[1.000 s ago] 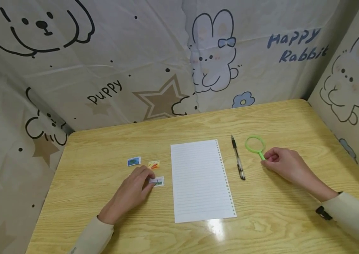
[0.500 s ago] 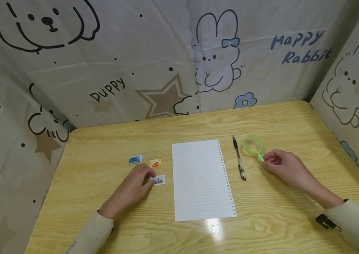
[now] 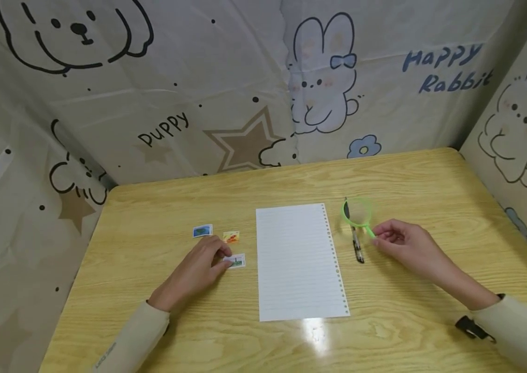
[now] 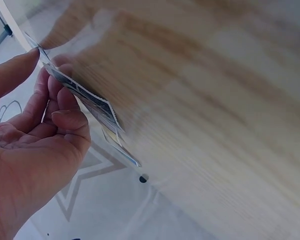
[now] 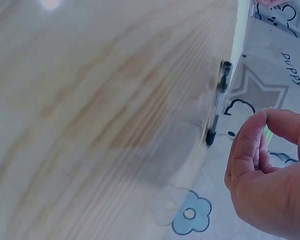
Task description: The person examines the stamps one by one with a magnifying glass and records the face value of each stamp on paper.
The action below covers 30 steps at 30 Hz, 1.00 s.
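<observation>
In the head view my left hand (image 3: 198,267) rests on the wood-grain table, thumb and forefinger tips touching a small white-edged stamp with a green picture (image 3: 237,260). A yellow-orange stamp (image 3: 231,237) and a blue stamp (image 3: 203,230) lie just beyond it. The left wrist view shows the thumb (image 4: 15,72) and fingers apart, with a dark-looking stamp (image 4: 87,92) beside them. My right hand (image 3: 408,243) pinches the handle of a green magnifying glass (image 3: 368,229). Its lens is above the upper part of a black pen (image 3: 357,248).
A lined sheet of paper (image 3: 301,264) with punched holes along its right edge lies between the hands. Printed cloth walls (image 3: 245,67) stand close behind the table (image 3: 189,331) and at both sides. A black clip (image 3: 473,327) sits near the right cuff.
My right hand has moved the magnifying glass left, from beside the pen to over its upper part. The left hand stays at the same stamp. The head view has shifted slightly.
</observation>
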{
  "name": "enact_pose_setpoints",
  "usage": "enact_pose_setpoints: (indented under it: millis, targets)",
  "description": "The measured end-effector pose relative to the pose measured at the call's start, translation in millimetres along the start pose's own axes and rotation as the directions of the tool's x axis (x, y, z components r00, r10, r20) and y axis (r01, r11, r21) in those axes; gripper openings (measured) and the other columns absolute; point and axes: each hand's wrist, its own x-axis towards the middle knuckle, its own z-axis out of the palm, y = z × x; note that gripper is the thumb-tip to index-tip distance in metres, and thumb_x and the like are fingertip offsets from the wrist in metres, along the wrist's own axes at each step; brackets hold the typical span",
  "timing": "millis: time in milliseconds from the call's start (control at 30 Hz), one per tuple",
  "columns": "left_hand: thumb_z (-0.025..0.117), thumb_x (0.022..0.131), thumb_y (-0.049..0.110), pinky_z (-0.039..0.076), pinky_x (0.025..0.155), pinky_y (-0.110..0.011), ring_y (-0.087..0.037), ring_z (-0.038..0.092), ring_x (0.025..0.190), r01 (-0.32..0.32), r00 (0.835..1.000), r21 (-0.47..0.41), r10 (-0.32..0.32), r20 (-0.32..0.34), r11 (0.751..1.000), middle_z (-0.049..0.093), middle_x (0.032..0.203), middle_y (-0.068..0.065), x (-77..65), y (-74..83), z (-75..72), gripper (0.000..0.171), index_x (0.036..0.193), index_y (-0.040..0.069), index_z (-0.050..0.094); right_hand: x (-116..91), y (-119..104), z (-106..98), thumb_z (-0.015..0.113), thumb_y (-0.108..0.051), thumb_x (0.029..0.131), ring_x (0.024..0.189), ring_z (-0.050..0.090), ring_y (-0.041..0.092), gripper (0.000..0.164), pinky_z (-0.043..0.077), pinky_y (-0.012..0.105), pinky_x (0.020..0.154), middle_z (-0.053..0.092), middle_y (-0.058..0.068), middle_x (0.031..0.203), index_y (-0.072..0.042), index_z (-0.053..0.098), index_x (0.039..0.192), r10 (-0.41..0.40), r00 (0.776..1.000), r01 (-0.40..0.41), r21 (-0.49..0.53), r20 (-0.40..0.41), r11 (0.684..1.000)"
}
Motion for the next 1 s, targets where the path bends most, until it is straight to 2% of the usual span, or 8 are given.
enact_pose_setpoints:
  millis: [333, 533, 633, 1000]
  targets:
    - [0.077, 0.102, 0.004, 0.053, 0.09, -0.042, -0.021, 0.059, 0.103, -0.008, 1.0, -0.017, 0.008, 0.018, 1.0, 0.064, 0.105, 0.0, 4.5, -1.7, -4.1, 0.009, 0.106, 0.007, 0.07, 1.0, -16.0, 12.5, 0.077, -0.011, 0.103, 0.089, 0.066, 0.018, 0.02, 0.056, 0.024, 0.074, 0.071, 0.008, 0.1, 0.004, 0.072, 0.116, -0.035, 0.999, 0.034, 0.052, 0.028, 0.998]
    - [0.077, 0.102, 0.004, 0.053, 0.09, -0.042, -0.021, 0.058, 0.102, -0.023, 1.0, -0.008, 0.023, 0.019, 1.0, 0.063, 0.104, 0.001, 3.4, -2.9, -5.5, 0.009, 0.105, 0.007, 0.069, 4.7, -29.0, 26.8, 0.078, -0.006, 0.102, 0.086, 0.066, 0.017, 0.016, 0.056, 0.025, 0.07, 0.071, 0.007, 0.097, 0.004, 0.074, 0.114, -0.097, 0.992, 0.086, 0.122, 0.079, 0.989]
    - [0.077, 0.102, 0.004, 0.053, 0.09, -0.042, -0.021, 0.058, 0.103, -0.032, 0.999, 0.003, 0.032, 0.02, 0.999, 0.063, 0.103, 0.001, 2.4, -3.0, -6.1, 0.009, 0.105, 0.007, 0.069, 7.0, -36.3, 33.9, 0.078, -0.004, 0.101, 0.084, 0.064, 0.017, 0.016, 0.055, 0.025, 0.068, 0.07, 0.006, 0.096, 0.004, 0.073, 0.114, -0.101, 0.989, 0.085, 0.142, 0.105, 0.986]
    - [0.077, 0.102, 0.004, 0.051, 0.092, -0.045, -0.022, 0.056, 0.105, -0.053, 0.998, 0.024, 0.052, 0.019, 0.998, 0.063, 0.105, 0.0, 1.2, -2.8, -4.3, 0.009, 0.105, 0.006, 0.069, 13.9, -51.6, 48.2, 0.081, -0.004, 0.098, 0.086, 0.065, 0.02, 0.014, 0.056, 0.025, 0.071, 0.07, 0.004, 0.093, 0.001, 0.074, 0.109, -0.132, 0.981, 0.115, 0.125, 0.144, 0.986]
